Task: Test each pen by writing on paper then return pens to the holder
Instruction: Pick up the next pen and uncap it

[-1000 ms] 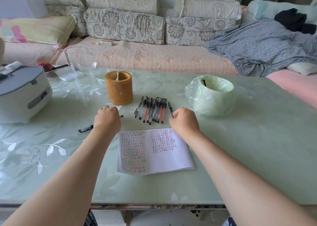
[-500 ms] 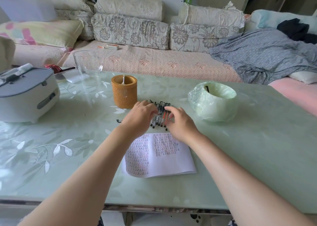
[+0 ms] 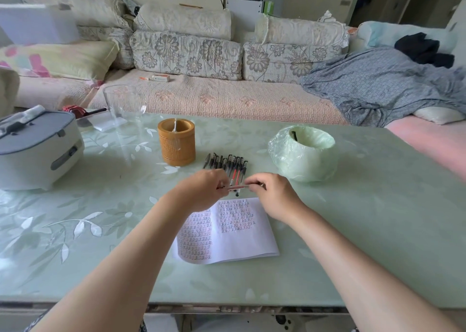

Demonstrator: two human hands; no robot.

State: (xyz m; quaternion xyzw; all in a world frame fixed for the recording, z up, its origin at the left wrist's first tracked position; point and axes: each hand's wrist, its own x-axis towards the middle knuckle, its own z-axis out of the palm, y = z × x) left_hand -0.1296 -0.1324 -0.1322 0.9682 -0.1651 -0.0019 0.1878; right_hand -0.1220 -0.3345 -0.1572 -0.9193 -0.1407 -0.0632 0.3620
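where both hands were spread over the row of pens (image 3: pixel 228 164) half a second ago, they now hold a single pen (image 3: pixel 238 187) level between them, just above the row's near ends. the left hand (image 3: pixel 201 191) pinches one end and the right hand (image 3: pixel 273 196) the other, fingers curled, probably to pull the cap off before a test stroke on the paper (image 3: pixel 227 230), which lies just below, already filled with columns of marks. counted: one pen lifted; about ten in the row, though the hands hide some near ends and the number is not sure; one brown holder (image 3: pixel 176 142) just left of the row, showing only one pale slim thing inside, so returning looks barely begun; one paper.
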